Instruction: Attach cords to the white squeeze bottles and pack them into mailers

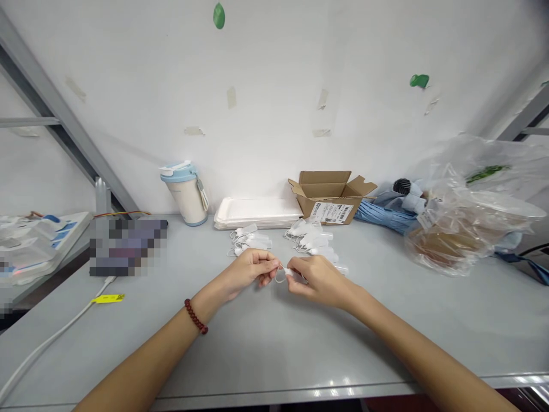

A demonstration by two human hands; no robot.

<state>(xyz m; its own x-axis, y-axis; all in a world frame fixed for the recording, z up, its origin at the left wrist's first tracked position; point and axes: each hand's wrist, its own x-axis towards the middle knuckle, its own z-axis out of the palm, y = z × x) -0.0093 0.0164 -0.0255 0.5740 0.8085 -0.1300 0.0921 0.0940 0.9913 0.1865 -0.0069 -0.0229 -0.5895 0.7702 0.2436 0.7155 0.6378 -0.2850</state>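
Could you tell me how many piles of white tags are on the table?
2: one pile in front of the white trays, one pile in front of the cardboard box. The right hand may hide more.

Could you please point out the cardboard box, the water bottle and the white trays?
Cardboard box (311, 207): head view, front side.
Water bottle (189, 203): head view, pale body.
White trays (257, 209): head view, top tray.

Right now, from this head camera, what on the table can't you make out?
In the head view:
The small white looped item: the left hand and right hand hide most of it.
The dark object: pixelated.
The label on the cardboard box: print too small.
The brown contents of the plastic bag: clouded by the plastic.
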